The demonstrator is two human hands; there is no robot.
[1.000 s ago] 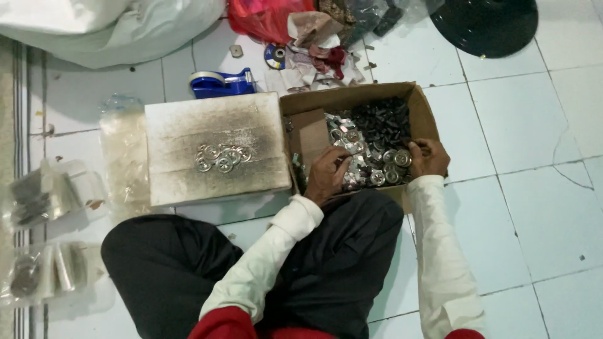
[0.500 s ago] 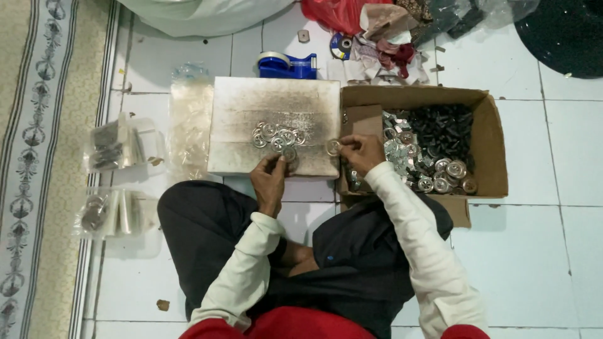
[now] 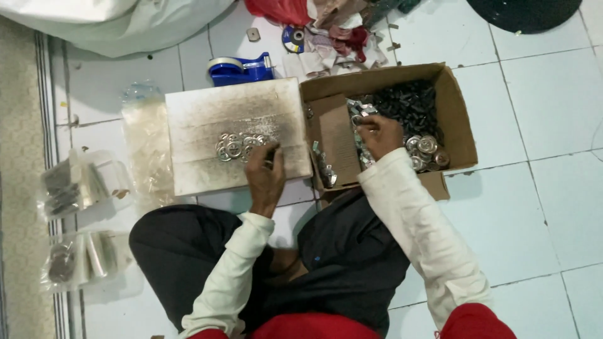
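Observation:
I sit cross-legged on a white tiled floor. My left hand [image 3: 265,177] rests on a worn white board [image 3: 188,163], fingers curled beside a small cluster of shiny metal rings [image 3: 235,145]; whether it pinches one I cannot tell. My right hand [image 3: 379,134] reaches into an open cardboard box [image 3: 457,132] and closes on small shiny metal parts [image 3: 428,149] lying among dark parts [image 3: 409,100].
A blue tape dispenser [image 3: 239,68] lies behind the board. Clear plastic bags of parts [image 3: 78,185] lie at my left, next to a patterned mat [image 3: 19,188]. Red cloth and scraps [image 3: 326,31] sit behind the box; a black round object [image 3: 524,12] lies at the far right.
My right hand has moved from the board's edge back into the box. My left hand has slid slightly right on the board. The view has shifted left.

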